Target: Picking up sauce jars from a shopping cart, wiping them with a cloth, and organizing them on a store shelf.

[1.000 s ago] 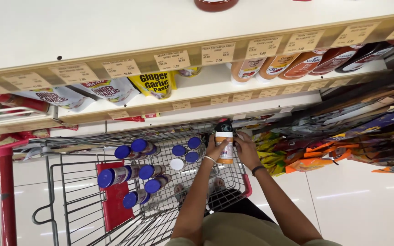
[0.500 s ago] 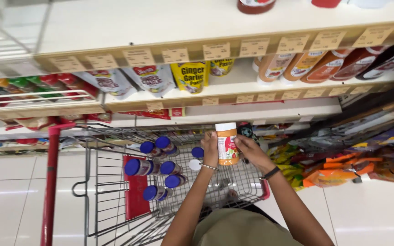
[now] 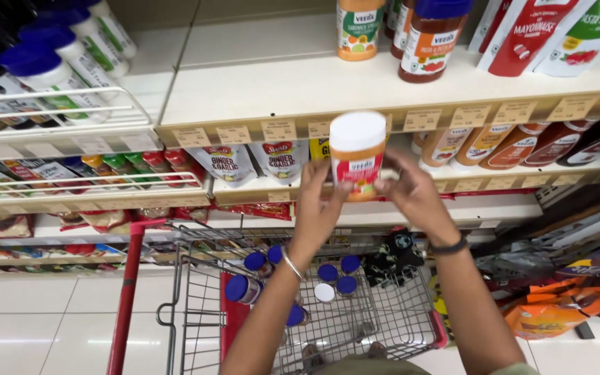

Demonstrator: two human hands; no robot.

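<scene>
Both of my hands hold up one jar (image 3: pixel 357 154) with a white lid and an orange-and-red label, in front of the shelf edge. My left hand (image 3: pixel 316 201) grips its left side and my right hand (image 3: pixel 411 191) its right side. Below my arms stands a wire shopping trolley (image 3: pixel 397 326) with a red frame, holding several blue-lidded jars (image 3: pixel 251 267) and one white-lidded jar (image 3: pixel 324 293). A dark patterned cloth item (image 3: pixel 392 258) lies in the trolley's right part.
A cream shelf (image 3: pixel 279 90) carries an orange-labelled jar (image 3: pixel 360 24) and a blue-lidded red sauce jar (image 3: pixel 433 38), with pouches at the right. The shelf below holds pouches (image 3: pixel 230 163) and squeeze bottles (image 3: pixel 508 142). White wire racks (image 3: pixel 64 121) hold bottles at the left. Snack bags (image 3: pixel 564 305) sit low right.
My hands have lifted the jar from over the trolley up to shelf height. The camera has tilted up, so the upper shelf with jars is in view.
</scene>
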